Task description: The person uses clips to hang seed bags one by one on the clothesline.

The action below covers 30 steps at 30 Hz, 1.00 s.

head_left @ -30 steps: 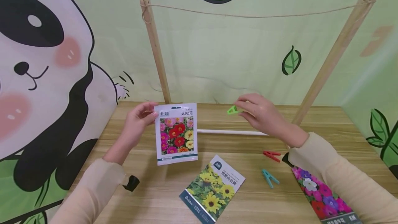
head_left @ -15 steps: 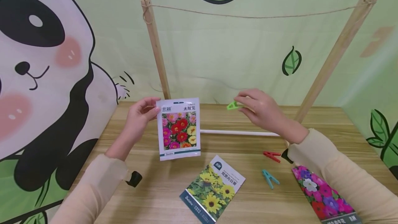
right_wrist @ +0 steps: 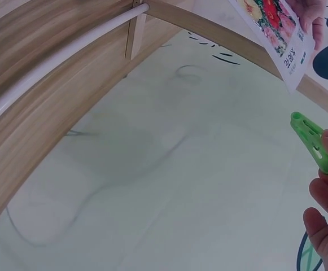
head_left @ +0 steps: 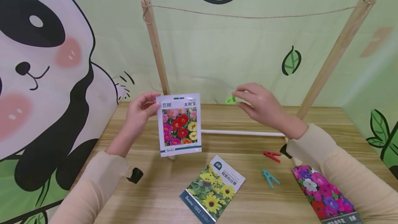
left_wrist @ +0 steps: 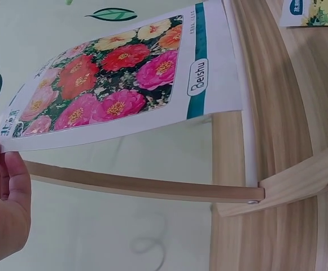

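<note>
The white-bordered packet [head_left: 180, 125] and green clip [head_left: 230, 100] have both risen slightly over the last second, bringing them closer to the string [head_left: 255, 17]; both are below it and unattached, so the lift appears unfinished. The left hand [head_left: 141, 111] pinches the packet at an upper corner; the right hand [head_left: 261, 103] pinches the clip. Containers: beside the raised packet, a yellow-flower packet [head_left: 212, 189] and a pink-and-purple-flower packet [head_left: 324, 194] lie on the tabletop [head_left: 149, 189], lower than the string; the contents of all three are hidden. Below the string's right half lie a red clip [head_left: 271, 155] and blue clip [head_left: 269, 178].
</note>
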### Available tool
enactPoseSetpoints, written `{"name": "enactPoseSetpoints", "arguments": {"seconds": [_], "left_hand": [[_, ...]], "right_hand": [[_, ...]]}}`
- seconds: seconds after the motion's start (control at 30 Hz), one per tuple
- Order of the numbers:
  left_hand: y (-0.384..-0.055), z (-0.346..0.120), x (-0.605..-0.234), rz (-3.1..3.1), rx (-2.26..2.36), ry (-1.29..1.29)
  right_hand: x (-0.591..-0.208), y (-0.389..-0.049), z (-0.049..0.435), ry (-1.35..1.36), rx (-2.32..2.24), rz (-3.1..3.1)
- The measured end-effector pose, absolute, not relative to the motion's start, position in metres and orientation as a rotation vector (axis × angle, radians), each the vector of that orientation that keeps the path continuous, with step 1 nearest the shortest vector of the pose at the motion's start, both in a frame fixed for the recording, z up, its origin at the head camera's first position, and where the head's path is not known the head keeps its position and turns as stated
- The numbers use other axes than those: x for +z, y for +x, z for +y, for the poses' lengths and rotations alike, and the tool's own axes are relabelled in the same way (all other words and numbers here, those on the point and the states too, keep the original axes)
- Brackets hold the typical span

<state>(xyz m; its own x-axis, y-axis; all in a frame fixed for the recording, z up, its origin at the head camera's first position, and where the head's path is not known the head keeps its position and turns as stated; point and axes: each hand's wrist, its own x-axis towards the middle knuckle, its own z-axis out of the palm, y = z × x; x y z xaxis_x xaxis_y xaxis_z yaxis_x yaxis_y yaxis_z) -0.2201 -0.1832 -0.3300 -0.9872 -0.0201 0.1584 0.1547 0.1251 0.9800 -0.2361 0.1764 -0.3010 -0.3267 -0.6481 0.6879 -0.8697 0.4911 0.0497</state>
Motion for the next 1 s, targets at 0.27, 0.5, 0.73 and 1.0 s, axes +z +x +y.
{"name": "enactPoseSetpoints", "arguments": {"seconds": [0.27,0.5,0.73,1.0], "left_hand": [[-0.222,-0.182,-0.325,-2.232,-1.99,-0.145],[-0.223,-0.18,-0.32,-2.246,-1.968,-0.148],[-0.224,-0.179,-0.315,-2.223,-1.971,-0.151],[-0.225,-0.177,-0.309,-2.185,-1.976,-0.166]], "right_hand": [[-0.295,-0.239,0.176,1.237,0.429,-2.077],[-0.287,-0.239,0.176,1.246,0.415,-2.07],[-0.279,-0.24,0.175,1.244,0.404,-2.075],[-0.272,-0.242,0.173,1.256,0.389,-2.052]]}}
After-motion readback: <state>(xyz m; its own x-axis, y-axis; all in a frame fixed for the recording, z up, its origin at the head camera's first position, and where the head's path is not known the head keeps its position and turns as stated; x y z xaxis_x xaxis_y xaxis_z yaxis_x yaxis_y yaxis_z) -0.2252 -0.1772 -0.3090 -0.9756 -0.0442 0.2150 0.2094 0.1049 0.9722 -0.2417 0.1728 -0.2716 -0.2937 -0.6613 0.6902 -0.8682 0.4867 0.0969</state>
